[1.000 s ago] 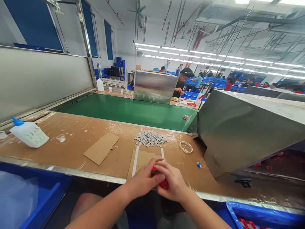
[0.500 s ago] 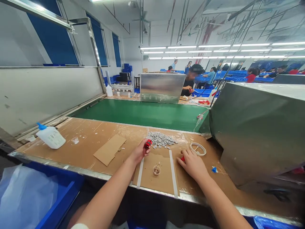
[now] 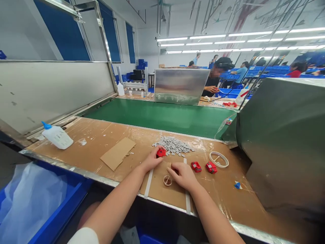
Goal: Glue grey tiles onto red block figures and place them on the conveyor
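Note:
My left hand is closed around a red toy car, just in front of a heap of small grey flat pieces. My right hand hovers over a small cup, thumb and fingers pinched at the top of a thin stick that stands in it. The fingers partly hide the stick's upper end. The cup rests on a cardboard sheet taped to the bench. Right of this hand lie two more red toy cars, a nearer one and another.
A white tape ring lies beyond the cars. At the left are a loose cardboard piece and a white bottle with a blue tip. A green conveyor belt crosses behind. A large metal housing bounds the right side.
My right hand has let go of a red car beside the tape ring and moved left to the cup's stick. My left hand still holds its car, now lower and turned. The view has shifted slightly.

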{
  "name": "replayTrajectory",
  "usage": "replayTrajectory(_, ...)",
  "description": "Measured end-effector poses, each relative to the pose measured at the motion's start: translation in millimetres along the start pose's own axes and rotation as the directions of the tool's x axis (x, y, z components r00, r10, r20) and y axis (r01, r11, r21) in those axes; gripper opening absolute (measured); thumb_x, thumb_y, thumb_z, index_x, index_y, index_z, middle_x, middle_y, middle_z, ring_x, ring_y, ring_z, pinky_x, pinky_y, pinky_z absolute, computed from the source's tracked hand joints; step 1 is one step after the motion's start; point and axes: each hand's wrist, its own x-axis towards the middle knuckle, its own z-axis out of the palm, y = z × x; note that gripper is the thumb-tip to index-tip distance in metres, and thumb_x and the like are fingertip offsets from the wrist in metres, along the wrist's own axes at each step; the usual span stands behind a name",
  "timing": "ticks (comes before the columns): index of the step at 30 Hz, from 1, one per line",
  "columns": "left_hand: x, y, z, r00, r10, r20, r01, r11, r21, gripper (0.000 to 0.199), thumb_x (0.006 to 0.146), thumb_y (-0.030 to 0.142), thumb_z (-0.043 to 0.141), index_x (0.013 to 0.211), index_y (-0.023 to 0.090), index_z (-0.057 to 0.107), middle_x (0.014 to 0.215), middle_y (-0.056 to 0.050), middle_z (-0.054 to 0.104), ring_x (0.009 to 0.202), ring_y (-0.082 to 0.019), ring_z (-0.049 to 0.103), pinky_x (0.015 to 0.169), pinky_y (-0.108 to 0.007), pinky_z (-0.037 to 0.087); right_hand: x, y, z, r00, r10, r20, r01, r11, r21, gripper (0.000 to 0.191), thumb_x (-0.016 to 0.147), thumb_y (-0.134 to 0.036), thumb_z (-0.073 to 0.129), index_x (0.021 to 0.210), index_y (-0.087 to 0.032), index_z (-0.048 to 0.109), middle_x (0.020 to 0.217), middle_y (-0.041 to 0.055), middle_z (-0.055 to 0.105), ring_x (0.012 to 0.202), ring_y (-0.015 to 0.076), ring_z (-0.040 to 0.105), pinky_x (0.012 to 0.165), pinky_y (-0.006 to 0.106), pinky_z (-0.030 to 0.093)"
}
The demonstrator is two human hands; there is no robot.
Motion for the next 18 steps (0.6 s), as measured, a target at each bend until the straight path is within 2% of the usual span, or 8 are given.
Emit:
replayTrajectory(6,2.3,1.5,1.7,0.996,-0.056,-0.069,0.057,0.998,0.015,0.041,0.074,0.037,0.081,0.101,0.021,0.055,0.084,0.003,0.056,0.074,-0.013,0.048,0.073,-0.026,0.039,-4.9,8.5,2.9,0.992,-0.079,0.102,0.071,0.994,0.079,0.038,0.094,-0.039,0.051,0.062,-0.019,0.043,0.061,0.0007,0.054,0.06,0.0133,0.045,0.063,0.028,0.024)
replayTrajectory(8,2.6,1.4,1.3,0.993,-0.099,-0.067,0.092,0.991,-0.094,0.039,0.079,0.042,0.074,0.105,0.021,0.054,0.08,0.003,0.058,0.065,-0.012,0.044,0.064,-0.025,0.035,-6.2,9.6,0.7,0.987,-0.097,0.127,0.086,0.992,0.089,0.038,0.093,-0.038,0.051,0.062,-0.019,0.042,0.06,0.0002,0.052,0.059,0.0129,0.043,0.063,0.029,0.023)
replayTrajectory(10,1.8,2.1,-0.4,0.987,-0.161,-0.011,0.154,0.962,-0.225,0.036,0.086,0.051,0.061,0.103,0.02,0.053,0.069,0.003,0.056,0.052,-0.01,0.035,0.053,-0.024,0.027,-6.6,10.2,-0.9,0.985,-0.104,0.136,0.091,0.991,0.099,0.04,0.095,-0.038,0.05,0.061,-0.019,0.041,0.058,-0.0002,0.05,0.058,0.0127,0.041,0.062,0.029,0.023)
replayTrajectory(13,-1.4,5.7,-3.8,0.98,-0.198,0.033,0.199,0.935,-0.293,0.041,0.093,0.061,0.045,0.094,0.021,0.052,0.058,0.007,0.041,0.046,-0.009,0.026,0.049,-0.023,0.018,-6.7,10.1,-0.9,0.986,-0.1,0.134,0.085,0.99,0.109,0.04,0.095,-0.036,0.049,0.06,-0.019,0.039,0.058,-0.0003,0.048,0.058,0.0127,0.041,0.061,0.029,0.024)
replayTrajectory(15,-3.8,8.9,-4.8,0.982,-0.186,0.044,0.191,0.937,-0.294,0.04,0.094,0.061,0.05,0.099,0.021,0.053,0.064,0.007,0.041,0.049,-0.009,0.029,0.05,-0.022,0.02,-7.1,9.6,0.3,0.986,-0.1,0.132,0.084,0.989,0.12,0.039,0.095,-0.036,0.05,0.061,-0.019,0.04,0.058,-0.0002,0.05,0.059,0.0128,0.042,0.062,0.028,0.025)
replayTrajectory(18,-6.6,11.6,-3.4,0.992,-0.087,0.091,0.106,0.966,-0.235,0.048,0.089,0.053,0.071,0.123,0.024,0.055,0.093,0.0,0.057,0.066,-0.01,0.046,0.06,-0.022,0.037,-8.0,9.1,3.2,0.986,-0.127,0.107,0.111,0.983,0.145,0.038,0.096,-0.036,0.052,0.063,-0.019,0.043,0.06,-0.0001,0.052,0.061,0.0128,0.045,0.063,0.027,0.026)
